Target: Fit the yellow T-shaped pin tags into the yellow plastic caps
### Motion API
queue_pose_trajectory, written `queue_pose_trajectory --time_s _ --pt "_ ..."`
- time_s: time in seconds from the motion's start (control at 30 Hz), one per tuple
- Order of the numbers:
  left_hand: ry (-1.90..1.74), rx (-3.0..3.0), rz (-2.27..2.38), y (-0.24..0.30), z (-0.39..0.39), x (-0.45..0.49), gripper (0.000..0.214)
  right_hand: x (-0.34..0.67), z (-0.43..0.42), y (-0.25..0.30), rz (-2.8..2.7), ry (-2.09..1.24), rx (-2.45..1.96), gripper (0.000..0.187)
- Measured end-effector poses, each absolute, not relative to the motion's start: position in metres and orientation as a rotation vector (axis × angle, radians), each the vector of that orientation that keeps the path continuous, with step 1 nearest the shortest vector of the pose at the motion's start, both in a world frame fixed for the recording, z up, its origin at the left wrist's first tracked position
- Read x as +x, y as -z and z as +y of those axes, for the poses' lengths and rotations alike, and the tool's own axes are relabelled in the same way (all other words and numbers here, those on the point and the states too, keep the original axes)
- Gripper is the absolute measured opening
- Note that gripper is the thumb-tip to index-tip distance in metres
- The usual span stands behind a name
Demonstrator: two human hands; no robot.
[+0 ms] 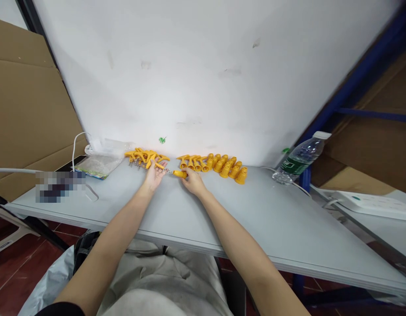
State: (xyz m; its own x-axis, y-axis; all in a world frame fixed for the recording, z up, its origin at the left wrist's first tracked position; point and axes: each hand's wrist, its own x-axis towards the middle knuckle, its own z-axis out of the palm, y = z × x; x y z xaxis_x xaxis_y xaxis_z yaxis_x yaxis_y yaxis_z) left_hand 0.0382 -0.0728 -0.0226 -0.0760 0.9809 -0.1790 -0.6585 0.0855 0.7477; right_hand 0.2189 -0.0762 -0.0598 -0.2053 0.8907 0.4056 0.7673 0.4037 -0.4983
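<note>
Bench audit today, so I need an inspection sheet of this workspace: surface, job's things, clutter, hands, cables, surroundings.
Surface: grey table, flat, light top.
Job's things: yellow cones grouped at the back; stemmed yellow pieces with chains piled left of them.
Clutter: plastic bag at left; water bottle on its side at right.
Hands: left hand palm up, touching a chained piece; right hand pinches a yellow cone.
Cables: white cable at left; power strip on the next surface, right.
Surroundings: white board behind, cardboard left, blue rack frame right.
</note>
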Motion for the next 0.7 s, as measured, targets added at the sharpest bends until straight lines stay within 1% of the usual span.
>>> queue_pose_trajectory --time_s 0.1,0.3,0.47,0.53,0.6,0.7 --pt "-1.473 0.525 0.82 0.02 -0.075 0.039 0.048 0.218 -0.076 0.061 -2.003 -0.242 -1.424 0.032" --pt "-1.367 0.655 0.751 0.017 -0.078 0.042 0.051 0.213 -0.075 0.061 -1.977 -0.278 -1.237 0.033" --pt "-1.318 0.664 0.671 0.017 -0.079 0.038 0.067 0.214 -0.071 0.064 -1.961 -0.259 -1.203 0.032" --pt "-1.276 0.678 0.67 0.019 -0.078 0.038 0.064 0.216 -0.069 0.068 -1.962 -0.232 -1.18 0.033" --pt "-1.225 0.681 0.729 0.022 -0.076 0.037 0.055 0.218 -0.066 0.071 -1.95 -0.202 -1.148 0.034" --pt "-1.194 0.777 0.989 0.028 -0.071 0.036 0.042 0.226 -0.06 0.074 -1.911 -0.169 -1.128 0.035"
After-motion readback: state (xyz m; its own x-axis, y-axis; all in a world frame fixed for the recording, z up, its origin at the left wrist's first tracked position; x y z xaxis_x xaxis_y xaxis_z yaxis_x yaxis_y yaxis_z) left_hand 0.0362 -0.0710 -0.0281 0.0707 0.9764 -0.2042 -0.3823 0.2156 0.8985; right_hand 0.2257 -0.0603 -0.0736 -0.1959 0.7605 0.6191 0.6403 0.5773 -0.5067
